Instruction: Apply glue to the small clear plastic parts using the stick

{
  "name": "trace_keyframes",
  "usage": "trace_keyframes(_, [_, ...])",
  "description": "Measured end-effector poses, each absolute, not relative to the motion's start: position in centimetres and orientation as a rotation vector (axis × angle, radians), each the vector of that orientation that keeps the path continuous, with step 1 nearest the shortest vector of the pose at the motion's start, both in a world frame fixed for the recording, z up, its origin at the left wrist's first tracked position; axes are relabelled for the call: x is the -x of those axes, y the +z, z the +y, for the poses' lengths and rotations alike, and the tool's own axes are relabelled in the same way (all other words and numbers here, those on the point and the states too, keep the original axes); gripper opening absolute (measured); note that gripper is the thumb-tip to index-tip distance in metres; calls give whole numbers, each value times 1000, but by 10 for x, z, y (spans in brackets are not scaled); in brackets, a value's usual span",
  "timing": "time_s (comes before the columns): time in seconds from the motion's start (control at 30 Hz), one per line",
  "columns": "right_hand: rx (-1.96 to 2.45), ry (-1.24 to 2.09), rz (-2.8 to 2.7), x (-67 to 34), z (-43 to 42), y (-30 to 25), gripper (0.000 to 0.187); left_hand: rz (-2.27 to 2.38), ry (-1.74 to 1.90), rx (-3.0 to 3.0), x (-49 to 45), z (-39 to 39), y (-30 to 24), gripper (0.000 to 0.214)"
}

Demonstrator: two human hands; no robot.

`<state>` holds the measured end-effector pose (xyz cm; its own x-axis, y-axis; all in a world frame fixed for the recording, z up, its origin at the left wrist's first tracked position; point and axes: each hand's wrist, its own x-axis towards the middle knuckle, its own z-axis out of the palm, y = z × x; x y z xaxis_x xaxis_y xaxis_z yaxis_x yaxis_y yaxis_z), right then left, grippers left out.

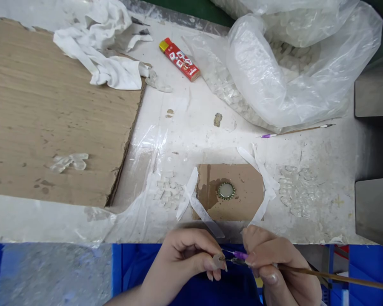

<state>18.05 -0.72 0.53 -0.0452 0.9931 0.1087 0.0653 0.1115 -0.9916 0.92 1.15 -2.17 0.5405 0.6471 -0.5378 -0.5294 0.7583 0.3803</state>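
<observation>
My left hand [185, 259] pinches a small translucent chip [217, 260] between thumb and fingers, just off the table's front edge. My right hand [274, 265] grips a slim wooden-handled tool [332, 275] with a purple tip [240, 255], and that tip sits right by the chip. Whether they touch is hard to tell. Ahead of my hands, a round metal bottle cap [226, 191] with a pale centre lies on a small cardboard square [245, 191], edged by white strips [264, 178].
Scattered white tiles [166, 191] and clear chips [296, 191] flank the square. A similar tool [295, 131], a red-and-yellow box [179, 59], a bulging plastic bag [274, 63], a white cloth [98, 55] and a large cardboard sheet [51, 114] lie beyond. Blue crates [370, 276] stand below the edge.
</observation>
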Motion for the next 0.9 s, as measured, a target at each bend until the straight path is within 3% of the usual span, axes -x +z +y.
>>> trace_keyframes(0.5, [1084,1109,-1369,-184,-7,5,19,686,748,-217,-12,10,-23,6])
trace_keyframes(0.9, [1058,993,-1054,-173,5,4,22,644,697,-131,-6,16,-19,15])
